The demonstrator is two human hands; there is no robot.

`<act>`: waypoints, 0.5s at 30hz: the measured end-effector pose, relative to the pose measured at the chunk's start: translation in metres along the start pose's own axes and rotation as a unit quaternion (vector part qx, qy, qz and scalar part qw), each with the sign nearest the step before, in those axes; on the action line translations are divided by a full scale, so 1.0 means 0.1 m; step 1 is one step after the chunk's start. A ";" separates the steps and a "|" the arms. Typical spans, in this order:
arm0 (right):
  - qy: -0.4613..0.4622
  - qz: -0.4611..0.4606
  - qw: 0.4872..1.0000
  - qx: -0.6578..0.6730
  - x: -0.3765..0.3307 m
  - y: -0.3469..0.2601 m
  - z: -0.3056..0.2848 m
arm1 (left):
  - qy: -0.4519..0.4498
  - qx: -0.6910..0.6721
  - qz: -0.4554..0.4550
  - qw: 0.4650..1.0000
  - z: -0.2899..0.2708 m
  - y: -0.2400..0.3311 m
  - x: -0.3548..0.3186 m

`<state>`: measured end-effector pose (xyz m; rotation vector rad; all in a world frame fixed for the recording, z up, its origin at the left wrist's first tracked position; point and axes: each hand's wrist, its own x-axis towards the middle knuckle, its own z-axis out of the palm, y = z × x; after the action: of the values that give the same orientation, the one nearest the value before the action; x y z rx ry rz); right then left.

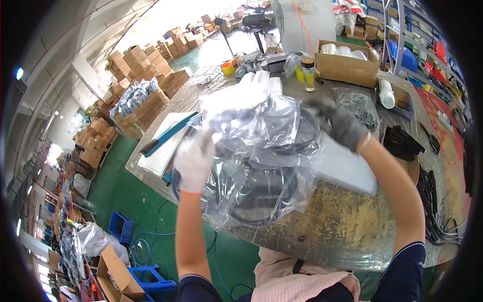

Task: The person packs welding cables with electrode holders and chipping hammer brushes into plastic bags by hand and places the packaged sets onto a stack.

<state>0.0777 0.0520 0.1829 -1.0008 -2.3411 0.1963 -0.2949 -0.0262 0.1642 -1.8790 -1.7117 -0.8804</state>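
Observation:
A pile of clear plastic bags (251, 183) with black coiled cables or hoses inside lies on the table in front of me. My left hand (193, 163), in a white glove, is at the pile's left side, its fingertips against the plastic and blurred. On the far right side of the pile is my right hand (344, 126) in a dark grey glove; motion smears its fingers, so its grip does not show. A shiny clear bag (280, 121) lies on top, between the hands. Behind it are white rolled or folded plastic pieces (256, 83).
A blue-edged tool (171, 132) lies on white sheets at left. A pale flat sheet (347, 168) is under my right forearm. Farther back stand a bottle (308, 75) and a cardboard box (347, 63). Black parts (402, 143) and scissors (430, 138) lie at right.

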 end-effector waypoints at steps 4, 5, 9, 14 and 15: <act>-0.079 0.180 0.970 -0.142 -1.47 0.44 0.02 | -0.118 -0.125 -0.182 0.968 0.28 0.35 -1.09; -0.065 0.247 0.953 -0.162 -1.96 0.71 -0.08 | -0.136 -0.187 -0.228 0.946 0.25 0.48 -1.30; 0.101 0.385 0.825 -0.401 -4.51 1.52 -0.64 | -0.157 -0.206 -0.315 0.913 0.06 0.80 -2.22; 0.112 0.403 0.815 -0.400 -5.57 1.13 -0.40 | -0.082 -0.315 -0.310 0.893 0.08 1.24 -2.26; 0.097 0.441 0.819 -0.355 -5.37 0.95 -0.49 | -0.088 -0.312 -0.260 0.910 0.15 1.33 -2.17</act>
<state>0.4596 -0.2616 -0.0528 -2.3008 -1.5780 -0.4571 -0.1674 -0.1858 0.0112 -1.9282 -2.2967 -1.6733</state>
